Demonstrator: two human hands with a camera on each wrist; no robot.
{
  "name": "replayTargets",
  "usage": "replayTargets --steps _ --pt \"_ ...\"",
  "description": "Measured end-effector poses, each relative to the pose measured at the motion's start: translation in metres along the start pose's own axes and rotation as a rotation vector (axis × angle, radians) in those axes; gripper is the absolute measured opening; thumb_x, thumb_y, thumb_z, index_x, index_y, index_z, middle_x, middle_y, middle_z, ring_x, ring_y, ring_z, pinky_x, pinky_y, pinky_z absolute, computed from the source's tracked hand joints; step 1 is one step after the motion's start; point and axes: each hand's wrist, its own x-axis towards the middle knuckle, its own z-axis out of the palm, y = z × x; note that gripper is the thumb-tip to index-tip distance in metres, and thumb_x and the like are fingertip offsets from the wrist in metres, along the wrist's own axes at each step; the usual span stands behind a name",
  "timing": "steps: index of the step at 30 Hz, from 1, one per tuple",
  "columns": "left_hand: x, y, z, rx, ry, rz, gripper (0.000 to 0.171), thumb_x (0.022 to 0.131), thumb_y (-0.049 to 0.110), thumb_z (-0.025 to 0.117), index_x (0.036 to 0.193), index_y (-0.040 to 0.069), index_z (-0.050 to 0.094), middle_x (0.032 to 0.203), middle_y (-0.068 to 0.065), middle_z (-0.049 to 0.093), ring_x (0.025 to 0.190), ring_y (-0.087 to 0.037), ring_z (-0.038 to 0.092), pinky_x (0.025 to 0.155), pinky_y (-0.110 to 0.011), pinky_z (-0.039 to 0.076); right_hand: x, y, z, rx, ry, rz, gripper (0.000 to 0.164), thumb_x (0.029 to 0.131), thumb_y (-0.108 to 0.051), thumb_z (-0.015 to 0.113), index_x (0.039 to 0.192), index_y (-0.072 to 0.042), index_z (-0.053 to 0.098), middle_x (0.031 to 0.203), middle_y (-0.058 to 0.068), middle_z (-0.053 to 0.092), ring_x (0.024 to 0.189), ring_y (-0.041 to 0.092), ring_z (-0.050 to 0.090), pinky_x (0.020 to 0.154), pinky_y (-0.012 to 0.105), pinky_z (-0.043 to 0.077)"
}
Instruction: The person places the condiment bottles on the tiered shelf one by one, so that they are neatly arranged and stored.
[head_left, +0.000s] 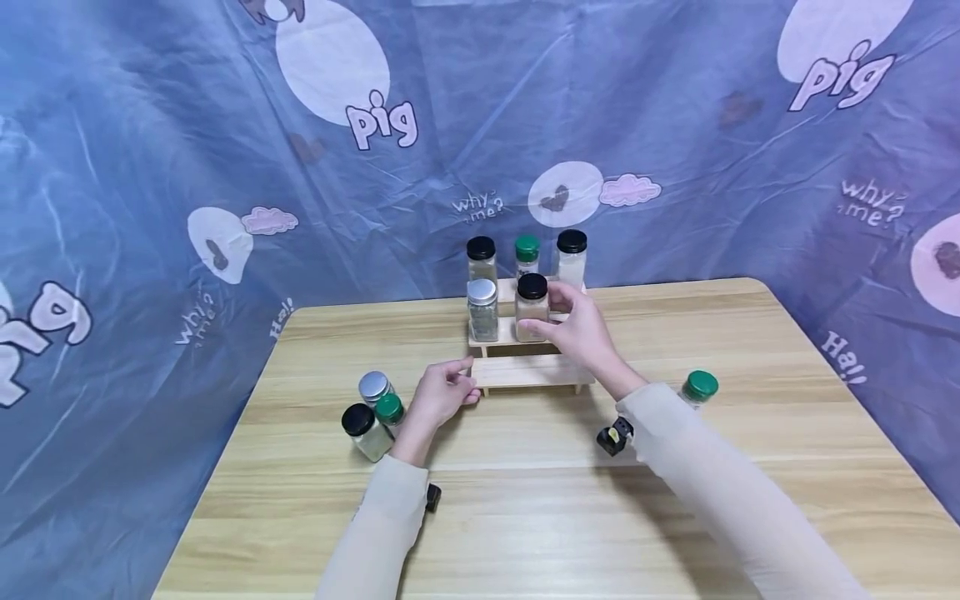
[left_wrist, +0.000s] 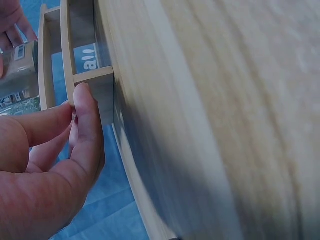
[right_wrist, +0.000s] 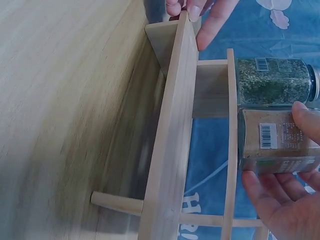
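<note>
A tiered wooden rack (head_left: 517, 372) stands on the table. My right hand (head_left: 581, 327) grips a square spice jar (head_left: 532, 312) with a black lid and tan contents, its base at the middle tier. Beside it on that tier is a silver-lidded jar of green herbs (head_left: 483, 312); in the right wrist view the herb jar (right_wrist: 272, 81) and the tan jar (right_wrist: 275, 135) sit close together. My left hand (head_left: 442, 390) pinches the left end of the lowest tier between thumb and fingers, as the left wrist view of that hand (left_wrist: 60, 155) also shows.
On the top tier stand two black-lidded jars (head_left: 572, 254) and a green-lidded one (head_left: 527, 252). Left on the table are silver-lidded (head_left: 375, 386), green-lidded (head_left: 389, 408) and black-lidded (head_left: 367, 429) jars. Another green-lidded jar (head_left: 701, 386) stands right, partly behind the sleeve. A patterned blue cloth (head_left: 450, 125) hangs behind.
</note>
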Motion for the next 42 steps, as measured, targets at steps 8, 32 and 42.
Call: replayTargets --steps 8,32,42 --pt "-0.001 0.001 0.001 0.000 0.006 -0.006 0.048 0.098 -0.007 0.065 0.145 0.001 0.060 0.096 -0.018 0.071 0.075 -0.019 0.075 0.084 -0.035 0.071 0.002 0.001 0.003 -0.009 -0.006 0.005 0.069 0.081 -0.015 0.092 0.141 -0.003 0.059 0.123 0.021 0.072 0.116 0.038 0.072 0.107 0.048 0.063" --pt "-0.003 0.002 0.003 0.016 0.008 0.008 0.047 0.099 -0.007 0.063 0.146 0.001 0.059 0.096 -0.020 0.071 0.072 -0.013 0.073 0.080 -0.030 0.071 -0.044 0.001 -0.071 0.056 0.064 -0.060 0.052 0.095 -0.018 0.080 0.142 -0.005 0.061 0.135 0.016 0.069 0.125 0.027 0.066 0.100 0.022 0.064" --pt "-0.005 -0.002 0.005 0.020 0.023 0.013 0.048 0.100 -0.006 0.064 0.147 0.003 0.059 0.099 -0.021 0.072 0.077 -0.016 0.075 0.083 -0.032 0.071 -0.085 0.016 -0.114 0.056 0.188 -0.112 0.045 0.092 -0.004 0.080 0.134 0.000 0.066 0.124 -0.002 0.073 0.115 0.000 0.067 0.095 0.015 0.063"
